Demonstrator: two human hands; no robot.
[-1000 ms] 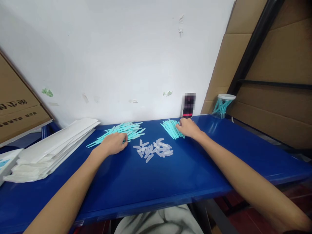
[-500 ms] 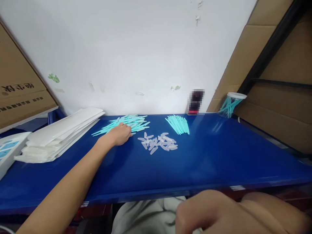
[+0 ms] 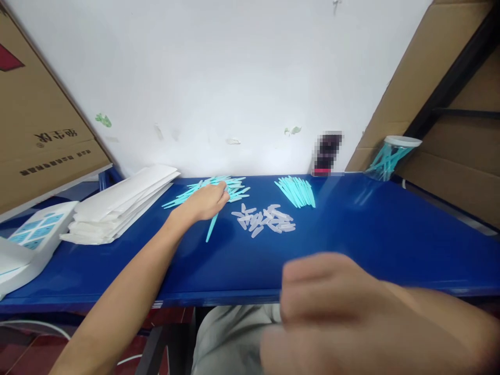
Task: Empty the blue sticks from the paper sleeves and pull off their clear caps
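My left hand [image 3: 205, 202] rests at the near edge of a loose heap of teal plastic sticks [image 3: 230, 185] on the blue table [image 3: 351, 239]. Its fingers are pinched on one teal stick [image 3: 211, 227] that points down toward me. To its right lies a small pile of clear plastic caps [image 3: 265, 220], and beyond that a neat fan of teal sticks [image 3: 297, 190]. My right hand [image 3: 336, 307] is raised close to the camera, large and blurred, with its fingers curled; whether it holds anything cannot be made out.
A stack of white sleeves [image 3: 121, 200] lies at the left, with a white box [image 3: 27, 245] nearer me. A cardboard carton [image 3: 39, 130] stands left. A clear jar of teal sticks [image 3: 390, 156] and a phone [image 3: 326, 156] stand against the back wall.
My right hand left the fanned sticks and drew back close to the camera. My left hand pulled one teal stick out of the heap. The view tilted down and right.
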